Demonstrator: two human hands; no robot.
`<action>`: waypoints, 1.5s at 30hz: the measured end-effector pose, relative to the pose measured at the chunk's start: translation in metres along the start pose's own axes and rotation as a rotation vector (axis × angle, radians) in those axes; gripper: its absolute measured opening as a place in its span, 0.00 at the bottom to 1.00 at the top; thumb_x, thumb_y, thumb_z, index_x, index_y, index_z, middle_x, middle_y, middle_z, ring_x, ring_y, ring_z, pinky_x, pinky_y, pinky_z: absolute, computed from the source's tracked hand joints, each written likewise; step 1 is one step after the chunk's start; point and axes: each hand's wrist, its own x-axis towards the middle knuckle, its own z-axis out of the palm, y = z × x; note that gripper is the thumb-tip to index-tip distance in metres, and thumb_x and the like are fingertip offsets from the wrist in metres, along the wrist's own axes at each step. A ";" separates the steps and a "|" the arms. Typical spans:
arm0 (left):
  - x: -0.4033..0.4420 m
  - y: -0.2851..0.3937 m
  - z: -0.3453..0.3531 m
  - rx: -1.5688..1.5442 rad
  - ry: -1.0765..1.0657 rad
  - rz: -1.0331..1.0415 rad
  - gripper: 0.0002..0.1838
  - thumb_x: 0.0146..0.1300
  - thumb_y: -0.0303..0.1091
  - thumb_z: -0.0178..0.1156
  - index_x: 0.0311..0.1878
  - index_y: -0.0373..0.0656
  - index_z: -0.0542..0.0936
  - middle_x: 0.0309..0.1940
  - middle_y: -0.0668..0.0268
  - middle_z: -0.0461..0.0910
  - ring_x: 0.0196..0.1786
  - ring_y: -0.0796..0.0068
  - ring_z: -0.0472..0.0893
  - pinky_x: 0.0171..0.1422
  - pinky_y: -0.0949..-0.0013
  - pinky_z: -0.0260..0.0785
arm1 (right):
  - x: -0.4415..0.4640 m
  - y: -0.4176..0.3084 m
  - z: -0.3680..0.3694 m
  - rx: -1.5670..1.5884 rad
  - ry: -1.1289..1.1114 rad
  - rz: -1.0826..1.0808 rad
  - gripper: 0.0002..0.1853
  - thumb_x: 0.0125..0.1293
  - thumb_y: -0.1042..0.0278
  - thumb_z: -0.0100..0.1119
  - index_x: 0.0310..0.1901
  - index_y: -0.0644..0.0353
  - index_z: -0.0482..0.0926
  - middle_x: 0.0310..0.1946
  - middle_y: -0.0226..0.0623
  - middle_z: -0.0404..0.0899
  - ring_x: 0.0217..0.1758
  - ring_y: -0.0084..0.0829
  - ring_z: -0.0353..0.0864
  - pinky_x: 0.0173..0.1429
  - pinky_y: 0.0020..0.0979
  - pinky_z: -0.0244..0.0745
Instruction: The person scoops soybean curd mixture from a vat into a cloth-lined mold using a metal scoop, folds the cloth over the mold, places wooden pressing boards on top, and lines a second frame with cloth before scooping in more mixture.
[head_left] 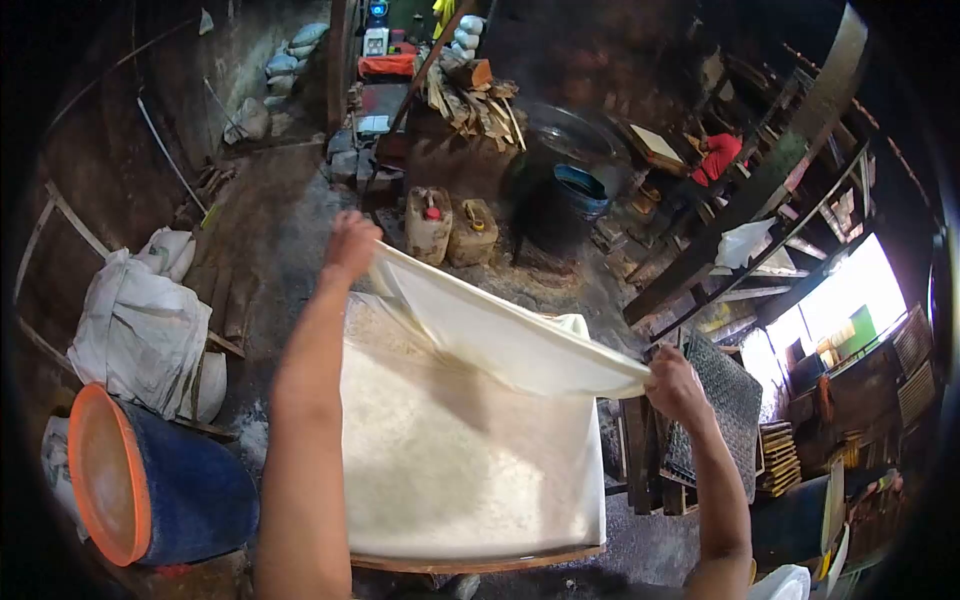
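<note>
A cream-white cloth (pixel 510 335) is stretched taut between my two hands, its far part lifted in a slanting band. My left hand (pixel 353 246) grips one corner, higher and farther away. The opposite corner is pinched in my right hand (pixel 677 386), lower and nearer. Beneath the raised cloth lies a pale, slightly lumpy layer (pixel 450 460); whether it is cloth or a soft mass I cannot tell. It fills a low rectangular wooden frame (pixel 480 562), whose brown edge shows at the front. White cloth also hangs over the right side.
On the left stands a blue drum (pixel 195 485) with an orange rim, beside white sacks (pixel 140 320). Two jerrycans (pixel 429 225) and a dark barrel (pixel 565 215) stand beyond the frame. Woven panels (pixel 715 410) lean close on the right. A person in a red shirt (pixel 718 158) bends farther back.
</note>
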 end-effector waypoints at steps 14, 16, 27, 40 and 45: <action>-0.163 -0.082 -0.092 -0.163 0.397 -0.492 0.18 0.48 0.23 0.65 0.45 0.45 0.77 0.34 0.58 0.83 0.37 0.54 0.82 0.39 0.59 0.73 | 0.003 0.023 -0.019 0.075 0.591 0.147 0.08 0.54 0.77 0.57 0.35 0.59 0.70 0.24 0.43 0.75 0.29 0.49 0.79 0.31 0.42 0.71; -0.196 -0.075 -0.133 -0.012 0.228 -0.302 0.23 0.40 0.20 0.65 0.44 0.42 0.78 0.35 0.57 0.82 0.39 0.52 0.82 0.40 0.55 0.73 | -0.023 0.044 -0.022 -0.017 0.516 0.123 0.10 0.51 0.77 0.58 0.36 0.57 0.71 0.27 0.43 0.77 0.31 0.50 0.79 0.31 0.44 0.70; -0.368 0.033 -0.254 0.126 -0.228 -0.069 0.09 0.49 0.25 0.57 0.36 0.40 0.77 0.26 0.60 0.77 0.30 0.59 0.80 0.29 0.56 0.72 | -0.210 0.028 0.052 0.053 0.017 0.129 0.09 0.50 0.72 0.57 0.35 0.51 0.79 0.32 0.38 0.80 0.35 0.47 0.82 0.36 0.44 0.78; -0.460 0.075 -0.266 0.184 -0.590 -0.201 0.07 0.57 0.24 0.54 0.38 0.43 0.78 0.36 0.57 0.77 0.41 0.55 0.80 0.42 0.53 0.73 | -0.282 -0.029 0.078 0.119 -0.764 0.198 0.19 0.54 0.52 0.58 0.37 0.59 0.85 0.40 0.50 0.83 0.46 0.48 0.83 0.51 0.46 0.79; -0.453 0.070 -0.271 0.189 -0.608 -0.344 0.08 0.56 0.23 0.55 0.38 0.44 0.79 0.36 0.57 0.78 0.41 0.55 0.80 0.43 0.54 0.74 | -0.287 -0.030 0.071 0.012 -0.740 0.151 0.17 0.55 0.55 0.57 0.38 0.57 0.85 0.41 0.50 0.83 0.46 0.46 0.83 0.51 0.45 0.78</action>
